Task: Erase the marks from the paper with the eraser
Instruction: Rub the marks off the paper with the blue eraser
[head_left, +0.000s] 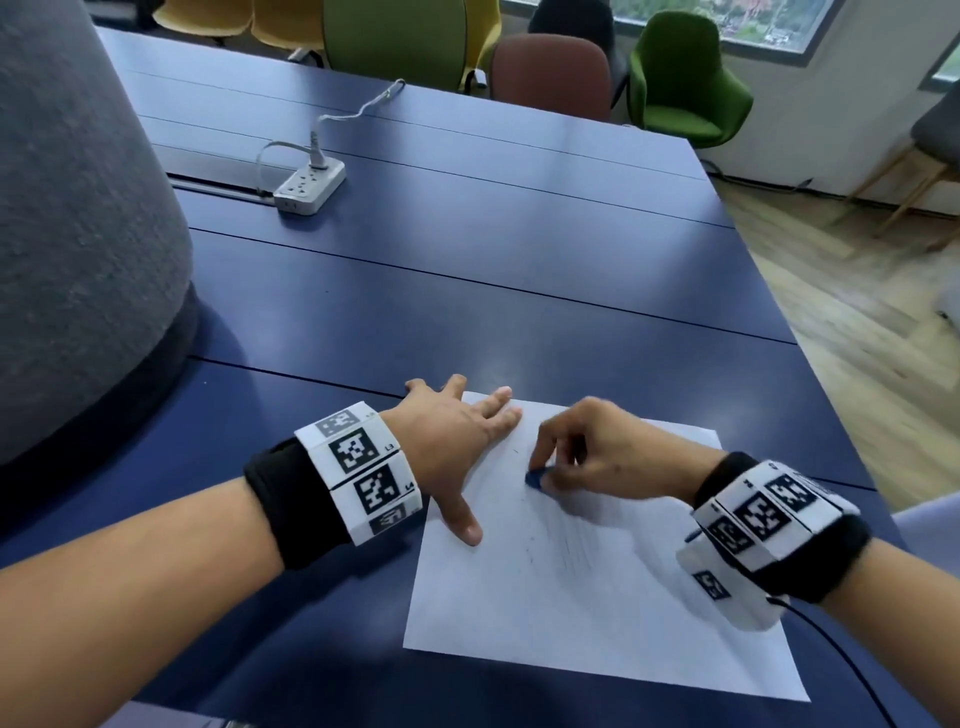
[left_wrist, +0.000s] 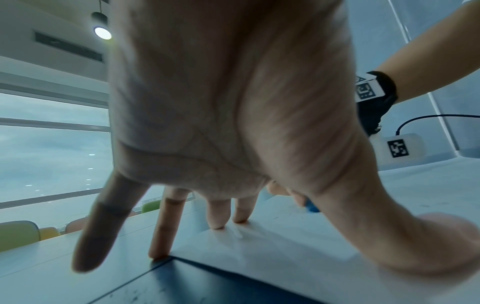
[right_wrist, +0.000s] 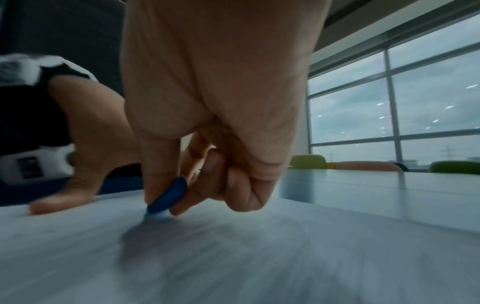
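Note:
A white sheet of paper (head_left: 597, 597) lies on the blue table (head_left: 467, 270) in front of me, with faint grey pencil marks (head_left: 561, 540) across its middle. My right hand (head_left: 587, 457) pinches a small blue eraser (head_left: 535, 478) between thumb and fingers, its tip pressed onto the paper (right_wrist: 233, 257); the right wrist view shows the eraser (right_wrist: 168, 196) touching the sheet. My left hand (head_left: 457, 441) lies flat with fingers spread, thumb and two fingertips (left_wrist: 218, 222) pressing the paper's left edge, the others on the table.
A white power strip (head_left: 310, 188) with a plugged cable sits far back on the table. A large grey rounded object (head_left: 78, 234) stands at the left. Green, brown and yellow chairs (head_left: 680, 73) line the far side. The table edge runs along the right, wooden floor beyond.

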